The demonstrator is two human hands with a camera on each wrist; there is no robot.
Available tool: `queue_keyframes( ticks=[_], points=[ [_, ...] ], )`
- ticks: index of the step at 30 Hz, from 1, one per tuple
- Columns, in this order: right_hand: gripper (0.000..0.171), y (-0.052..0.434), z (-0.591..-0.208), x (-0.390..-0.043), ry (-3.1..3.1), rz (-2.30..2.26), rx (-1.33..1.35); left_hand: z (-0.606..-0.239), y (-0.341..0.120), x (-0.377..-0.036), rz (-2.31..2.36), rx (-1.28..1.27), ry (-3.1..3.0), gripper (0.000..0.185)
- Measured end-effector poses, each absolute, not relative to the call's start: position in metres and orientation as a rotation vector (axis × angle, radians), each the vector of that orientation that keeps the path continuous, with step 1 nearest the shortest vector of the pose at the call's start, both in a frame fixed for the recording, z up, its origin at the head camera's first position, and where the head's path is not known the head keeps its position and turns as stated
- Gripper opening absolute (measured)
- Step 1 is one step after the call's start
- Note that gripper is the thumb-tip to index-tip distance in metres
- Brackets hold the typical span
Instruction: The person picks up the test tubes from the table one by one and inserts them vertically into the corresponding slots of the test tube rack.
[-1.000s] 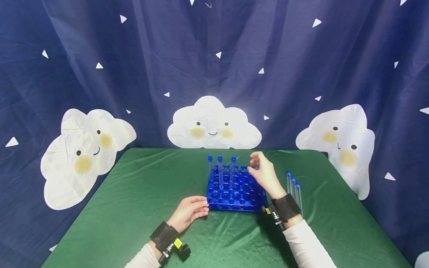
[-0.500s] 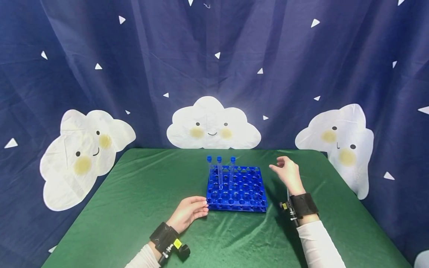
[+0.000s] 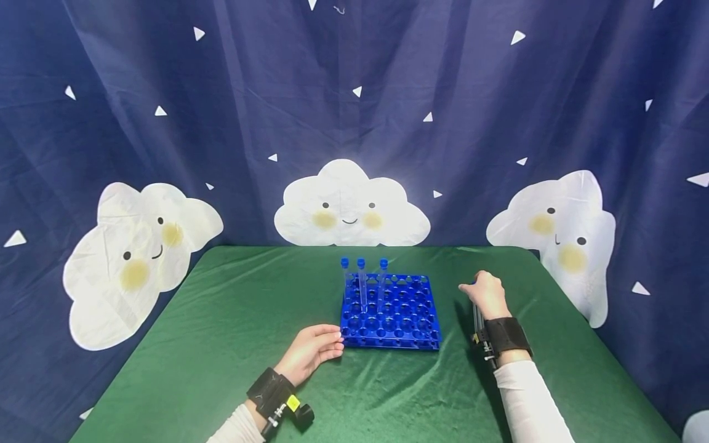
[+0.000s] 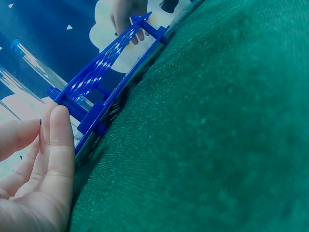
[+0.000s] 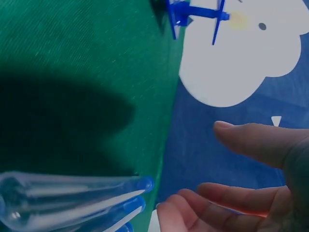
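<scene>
three tubes (image 3: 361, 277) stand in the rack (image 3: 390, 314), right hand (image 3: 487, 294) now off it

it has dropped, fingers loosely spread and holding nothing, over the loose tubes (image 5: 72, 200) on the cloth (left hand (image 3: 310, 352) rests flat against the rack's corner).

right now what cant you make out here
- Loose test tubes: head view, the right hand and wrist strap cover most; the right wrist view's edge cuts them, count unclear.
- Right hand: contact with the tubes not shown.
- Tube rack: left wrist view shows only a blurred edge beside the left hand.

left hand (image 3: 310, 352) rests flat, fingers straight; right hand (image 3: 486, 294) hovers, fingers relaxed.
</scene>
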State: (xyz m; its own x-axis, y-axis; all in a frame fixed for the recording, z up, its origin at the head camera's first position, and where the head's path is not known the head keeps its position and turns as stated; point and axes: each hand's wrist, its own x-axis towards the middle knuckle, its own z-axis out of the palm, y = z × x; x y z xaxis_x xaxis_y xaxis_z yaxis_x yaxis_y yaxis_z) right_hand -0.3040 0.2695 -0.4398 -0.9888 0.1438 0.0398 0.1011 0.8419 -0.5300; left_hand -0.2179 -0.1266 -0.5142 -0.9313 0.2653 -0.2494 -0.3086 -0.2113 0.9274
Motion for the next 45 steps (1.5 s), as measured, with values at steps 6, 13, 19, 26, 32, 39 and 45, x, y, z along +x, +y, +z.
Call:
queue_keyframes(
  ticks=[6,13,19,26,32,39,45],
  points=[
    [0.032,0.272,-0.447,-0.308,-2.951,0.787,-0.19,-0.514,-0.126,-0.218,2.199,-0.06,1.683,0.041],
    [0.021,0.271,-0.454,-0.313,-2.982,0.748,-0.198,-0.514,-0.126,-0.217,2.209,-0.055,1.668,0.039],
    [0.013,0.27,-0.457,-0.318,-2.968,0.704,-0.193,-0.515,-0.126,-0.217,2.211,-0.058,1.668,0.038],
    [0.013,0.27,-0.461,-0.318,-2.959,0.662,-0.186,-0.513,-0.126,-0.216,2.201,-0.055,1.674,0.039],
    [0.021,0.27,-0.463,-0.32,-2.983,0.652,-0.211,-0.513,-0.126,-0.217,2.202,-0.071,1.676,0.039],
    [0.018,0.274,-0.462,-0.321,-2.994,0.71,-0.223,-0.514,-0.126,-0.217,2.21,-0.047,1.672,0.035],
    [0.011,0.277,-0.455,-0.316,-2.971,0.809,-0.189,-0.514,-0.127,-0.217,2.213,-0.038,1.672,0.035]
  ],
)
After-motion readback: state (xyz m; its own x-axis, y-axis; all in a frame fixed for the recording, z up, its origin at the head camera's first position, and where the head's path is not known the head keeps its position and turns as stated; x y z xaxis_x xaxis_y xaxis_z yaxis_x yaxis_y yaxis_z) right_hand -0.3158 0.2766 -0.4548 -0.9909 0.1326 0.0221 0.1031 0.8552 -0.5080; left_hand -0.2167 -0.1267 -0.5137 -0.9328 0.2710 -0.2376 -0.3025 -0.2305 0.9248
